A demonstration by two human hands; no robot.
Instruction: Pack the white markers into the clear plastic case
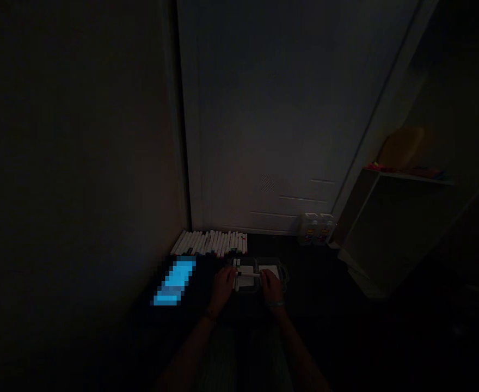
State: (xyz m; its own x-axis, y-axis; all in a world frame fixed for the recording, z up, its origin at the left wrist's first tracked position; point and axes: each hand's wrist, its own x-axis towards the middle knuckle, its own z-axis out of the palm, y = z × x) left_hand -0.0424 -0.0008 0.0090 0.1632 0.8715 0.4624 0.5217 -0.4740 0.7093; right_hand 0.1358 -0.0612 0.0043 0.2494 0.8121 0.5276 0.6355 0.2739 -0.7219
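Note:
Between my two hands a white marker (249, 275) lies level, above an open case (257, 260) with two halves. The fingers of my left hand (222, 284) are closed at the marker's left end, where a dark band shows. My right hand (272, 286) pinches its right end. In the case's left half, beside my left fingers, a few white markers (237, 285) stand lengthwise, partly hidden by the hand. Pale sheets or linings show in both halves. The dim light hides fine detail of the fingertips.
A row of several white markers (210, 243) lies at the back left. A glowing, pixelated screen (174, 281) is left of my hands. Two clear containers with labels (315, 228) stand at the back right by the wall. A shelf unit (370, 228) rises on the right.

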